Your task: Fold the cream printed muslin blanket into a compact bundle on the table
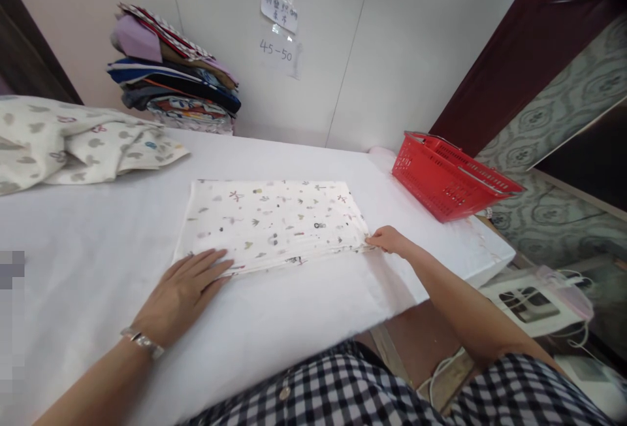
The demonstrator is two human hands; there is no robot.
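Note:
A folded white cloth with small coloured prints (274, 220) lies flat on the white table (294, 321) in front of me. My left hand (183, 292) rests flat on the cloth's near left corner, fingers stretched out, a bracelet on the wrist. My right hand (386, 240) pinches the cloth's near right corner at the table's right side.
A red plastic basket (448, 181) stands at the table's far right corner. A stack of folded fabrics (171, 73) sits against the back wall. A rumpled patterned cloth (73, 145) lies at the far left. White appliances (533, 298) sit on the floor to the right.

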